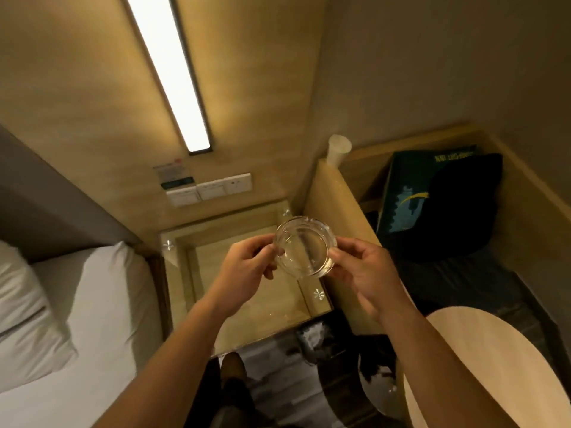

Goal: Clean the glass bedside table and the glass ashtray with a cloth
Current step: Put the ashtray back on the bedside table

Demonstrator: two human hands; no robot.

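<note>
Glass ashtray [304, 247], centre frame, pinched between left hand [247, 267] and right hand [361, 273] over table [234, 223].
Partition [333, 217] hems table's right edge; forearm [191, 329] hides its lower-left corner.

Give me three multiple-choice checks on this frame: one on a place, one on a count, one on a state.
1. Where is the glass ashtray?
A. Flat on the glass bedside table
B. Held in the air above the glass bedside table
C. On the bed

2. How many hands hold it?
A. None
B. One
C. Two

3. What state is the ashtray in?
A. Empty and clear
B. Full of cigarette butts
C. Wrapped in a cloth

Answers:
1 B: it hangs between the hands, with the table top below it.
2 C: the left hand and the right hand each pinch its rim from opposite sides.
3 A: the table shows straight through the glass, and nothing lies in it.
</note>
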